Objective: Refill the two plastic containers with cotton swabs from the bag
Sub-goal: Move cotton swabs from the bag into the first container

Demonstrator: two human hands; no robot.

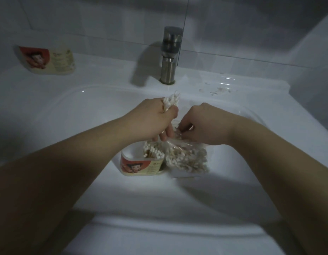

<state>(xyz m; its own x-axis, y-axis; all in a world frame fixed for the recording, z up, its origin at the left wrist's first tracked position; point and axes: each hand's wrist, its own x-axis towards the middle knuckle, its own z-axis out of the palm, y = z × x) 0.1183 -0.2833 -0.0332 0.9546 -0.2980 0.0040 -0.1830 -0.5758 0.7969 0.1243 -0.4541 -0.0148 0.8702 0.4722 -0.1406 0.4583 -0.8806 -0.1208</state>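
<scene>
So this is mid-refill, working right in the sink (67, 111) straight out from the faucet (169, 57). The left hand (152, 116) has its fingers curled round a bunch of swabs (171, 102), cotton tips poking up toward the faucet. The right hand (205, 124) sits just beside it, on the faucet's right side, fingers bent in and pinching the crumpled mouth of the bag (187, 157). I can't tell if it's also got swabs between the fingertips, too blurry and dark.

The bag lies in the basin in front of the faucet, plenty of swabs left in it. Touching its left side is the near container (139, 166), open at the top and only part filled: swabs are packed on the side nearest the bag, bare plastic on the other side. The far container (47, 59) is well to the left of the faucet, up on the counter (104, 76), and I can't see into it. Some little scraps (218, 89) sit on the counter to the faucet's right.

My read: first container in progress, second not started. Next the left hand's bunch needs to come down into the empty side of the near container, tips lined up with the ones already in there, while the right hand holds the bag open. A loose grip could drop swabs into the basin.
</scene>
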